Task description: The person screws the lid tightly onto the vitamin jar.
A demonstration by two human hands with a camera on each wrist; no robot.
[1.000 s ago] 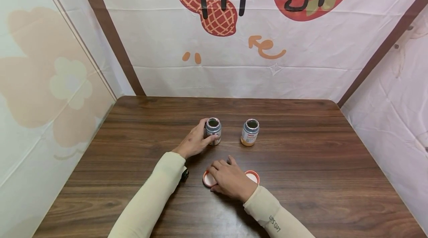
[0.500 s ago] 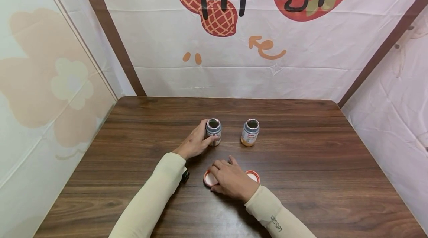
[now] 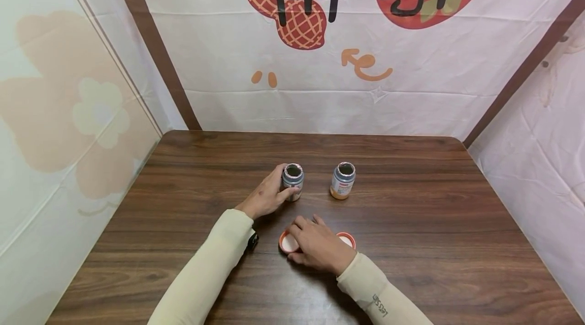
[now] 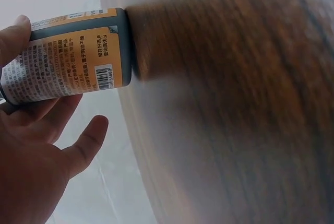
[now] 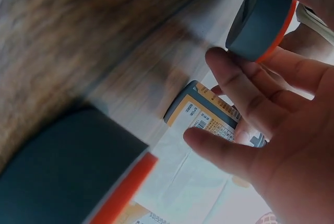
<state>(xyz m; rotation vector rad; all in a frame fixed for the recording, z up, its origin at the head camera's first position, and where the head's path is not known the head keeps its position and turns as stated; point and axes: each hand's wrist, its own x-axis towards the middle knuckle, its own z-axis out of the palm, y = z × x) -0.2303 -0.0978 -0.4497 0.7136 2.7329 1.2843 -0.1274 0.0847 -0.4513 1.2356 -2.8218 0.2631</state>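
On bench (image 3: 425, 223), left to right

Left hand (image 3: 265, 196) grips left jar (image 3: 294, 180): upright, uncapped, contents not discernible. Left lid (image 3: 289, 244): upturned, pinched by right hand (image 3: 320, 247). Right jar (image 3: 343, 183): upright, uncapped, interior dark. Right lid (image 3: 348, 239): upturned, beside right hand.

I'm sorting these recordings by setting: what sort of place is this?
Probably an indoor booth, perhaps a makeshift one: creased white printed sheets hang behind and on both sides of a wood-grain table, which bears two open jars and two upturned lids.

Wears cream slvs (image 3: 205, 269), dk lettering (image 3: 380, 305) on R.
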